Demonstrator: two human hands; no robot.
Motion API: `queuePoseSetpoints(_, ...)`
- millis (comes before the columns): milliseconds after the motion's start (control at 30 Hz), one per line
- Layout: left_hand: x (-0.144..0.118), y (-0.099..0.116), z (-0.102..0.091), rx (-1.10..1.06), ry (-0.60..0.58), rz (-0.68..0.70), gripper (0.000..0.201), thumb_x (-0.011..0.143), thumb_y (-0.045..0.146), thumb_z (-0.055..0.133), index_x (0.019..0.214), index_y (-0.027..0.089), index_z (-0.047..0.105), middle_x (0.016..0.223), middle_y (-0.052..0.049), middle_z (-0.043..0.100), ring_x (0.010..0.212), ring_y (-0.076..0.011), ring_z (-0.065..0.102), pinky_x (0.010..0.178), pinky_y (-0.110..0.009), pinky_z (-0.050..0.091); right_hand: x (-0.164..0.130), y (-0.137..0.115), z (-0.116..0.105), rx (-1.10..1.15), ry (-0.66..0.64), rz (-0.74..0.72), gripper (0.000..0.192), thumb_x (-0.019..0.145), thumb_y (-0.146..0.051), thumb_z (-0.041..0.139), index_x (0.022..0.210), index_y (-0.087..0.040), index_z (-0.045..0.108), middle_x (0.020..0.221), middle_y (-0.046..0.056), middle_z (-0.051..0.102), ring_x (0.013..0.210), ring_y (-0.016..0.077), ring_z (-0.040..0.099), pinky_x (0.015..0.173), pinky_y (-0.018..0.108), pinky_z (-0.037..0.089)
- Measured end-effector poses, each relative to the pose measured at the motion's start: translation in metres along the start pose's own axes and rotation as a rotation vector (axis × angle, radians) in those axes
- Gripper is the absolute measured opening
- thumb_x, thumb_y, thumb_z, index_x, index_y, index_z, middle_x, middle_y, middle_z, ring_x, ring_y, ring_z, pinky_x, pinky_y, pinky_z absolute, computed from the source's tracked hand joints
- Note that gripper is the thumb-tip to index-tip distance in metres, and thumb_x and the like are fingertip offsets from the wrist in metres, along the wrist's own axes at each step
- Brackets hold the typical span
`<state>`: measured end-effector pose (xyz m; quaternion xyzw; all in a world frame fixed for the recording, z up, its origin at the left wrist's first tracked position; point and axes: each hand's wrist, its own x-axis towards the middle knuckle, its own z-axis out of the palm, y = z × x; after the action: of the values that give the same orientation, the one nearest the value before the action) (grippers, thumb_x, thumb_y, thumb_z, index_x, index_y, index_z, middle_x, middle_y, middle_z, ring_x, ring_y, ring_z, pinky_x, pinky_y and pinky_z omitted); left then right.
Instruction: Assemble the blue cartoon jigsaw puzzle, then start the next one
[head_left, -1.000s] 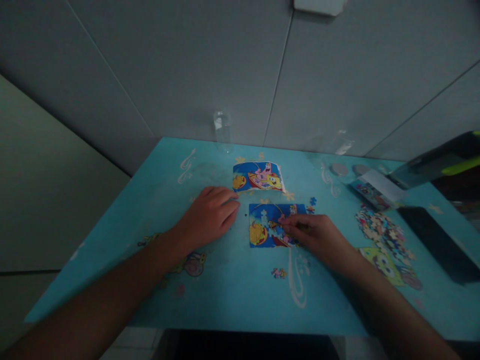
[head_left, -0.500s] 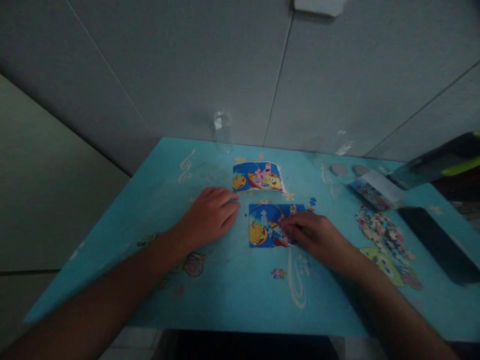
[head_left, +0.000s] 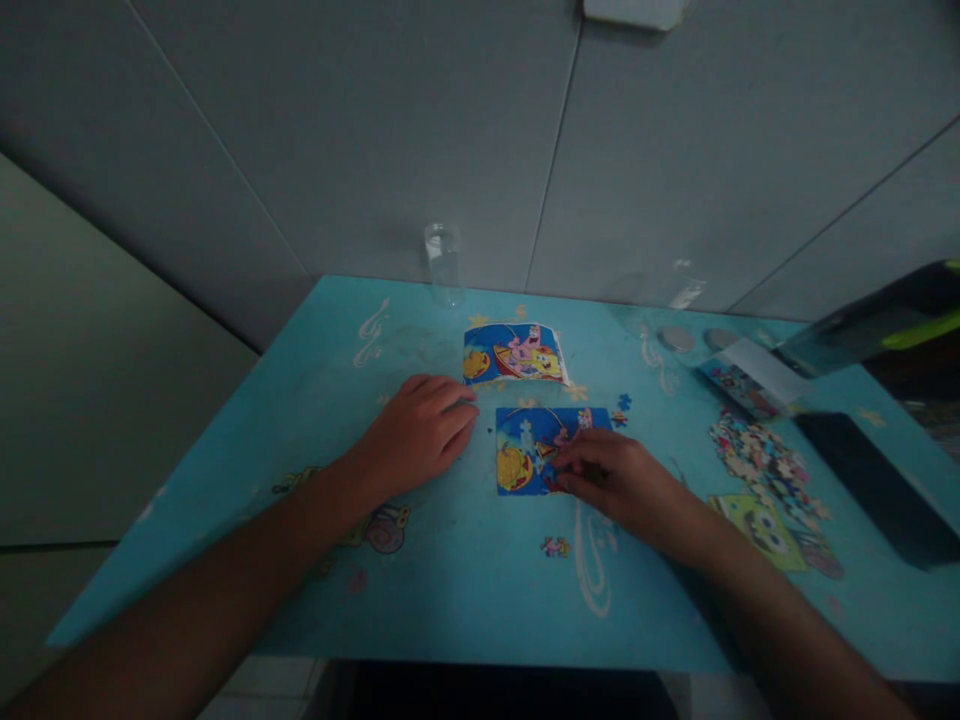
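A small jigsaw puzzle [head_left: 513, 424], mostly assembled with gaps showing the pale table, lies in front of me. My right hand [head_left: 611, 475] is over its right half, thumb and fingers pinched on a small puzzle piece at the surface; the fingers partly cover it. To the left of the puzzle, my left hand [head_left: 427, 425] rests on the table, holding nothing, its fingers loosely bent and a little apart. Its fingertips are close to the lower left corner of a curled picture sheet [head_left: 517, 355] with the same cartoon scene.
Loose pieces [head_left: 556, 547] lie below the puzzle, and a blue piece [head_left: 625, 402] at its upper right. On the right are a heap of pieces [head_left: 772, 465], a dark phone-like slab [head_left: 874, 485], a clear box [head_left: 750, 380] and round lids [head_left: 676, 339]. A clear jar [head_left: 445, 265] stands behind.
My right hand has shifted slightly left and down over the puzzle, with its fingertips now nearer the burger picture. My left hand stays in place.
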<state>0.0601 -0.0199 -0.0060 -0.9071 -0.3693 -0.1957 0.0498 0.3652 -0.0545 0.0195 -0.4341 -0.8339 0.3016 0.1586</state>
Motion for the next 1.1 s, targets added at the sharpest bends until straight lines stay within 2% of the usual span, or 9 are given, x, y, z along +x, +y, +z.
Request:
queuePoseSetpoints(300, -0.0008, -0.0003, 0.0015, 0.003, 0.001, -0.001, 0.018, 0.099, 0.022, 0.055, 0.104, 0.018, 0.071, 0.115, -0.008, 0.069, 0.107, -0.0251, 0.062, 0.096, -0.046, 0.046, -0.0002, 0.0005, -0.0001, 0.033, -0.020, 0.049, 0.004, 0.092, -0.026, 0.071, 0.091, -0.022, 0.071, 0.086, 0.000, 0.064, 0.075, 0.0134, 0.059, 0.070, 0.027, 0.047)
queuePoseSetpoints(567, -0.0013, -0.0008, 0.0014, -0.007, -0.004, -0.001, 0.018, 0.098, 0.021, 0.055, 0.105, 0.017, 0.071, 0.116, -0.008, 0.069, 0.107, -0.0255, 0.062, 0.096, -0.047, 0.046, -0.0013, -0.0003, -0.0055, -0.004, 0.025, 0.122, 0.002, 0.090, -0.023, 0.071, 0.089, -0.022, 0.072, 0.087, 0.001, 0.068, 0.076, 0.0150, 0.061, 0.070, 0.030, 0.047)
queuePoseSetpoints(767, -0.0017, -0.0004, 0.0011, -0.011, -0.012, -0.007, 0.018, 0.098, 0.021, 0.055, 0.105, 0.018, 0.072, 0.117, -0.008, 0.069, 0.108, -0.0256, 0.061, 0.096, -0.047, 0.045, -0.0028, 0.0011, -0.0023, -0.031, 0.034, 0.139, 0.008, 0.092, -0.027, 0.070, 0.085, -0.022, 0.072, 0.088, 0.001, 0.070, 0.074, 0.0145, 0.063, 0.069, 0.030, 0.047)
queuePoseSetpoints(967, -0.0005, 0.0003, 0.0003, -0.004, 0.003, 0.003, 0.018, 0.098, 0.020, 0.055, 0.103, 0.017, 0.072, 0.115, -0.008, 0.069, 0.106, -0.0254, 0.062, 0.095, -0.047, 0.046, -0.0038, 0.0038, -0.0070, -0.002, 0.073, 0.115, 0.007, 0.091, -0.025, 0.070, 0.097, -0.025, 0.074, 0.102, 0.003, 0.074, 0.088, 0.0174, 0.069, 0.078, 0.031, 0.052)
queuePoseSetpoints(1100, -0.0010, -0.0002, 0.0008, -0.001, -0.010, 0.005, 0.018, 0.099, 0.021, 0.055, 0.104, 0.017, 0.072, 0.115, -0.008, 0.069, 0.106, -0.0251, 0.062, 0.094, -0.047, 0.046, -0.0041, 0.0064, -0.0070, -0.023, 0.078, 0.132, 0.010, 0.091, -0.027, 0.072, 0.100, -0.026, 0.075, 0.104, 0.003, 0.075, 0.089, 0.0187, 0.070, 0.078, 0.032, 0.053)
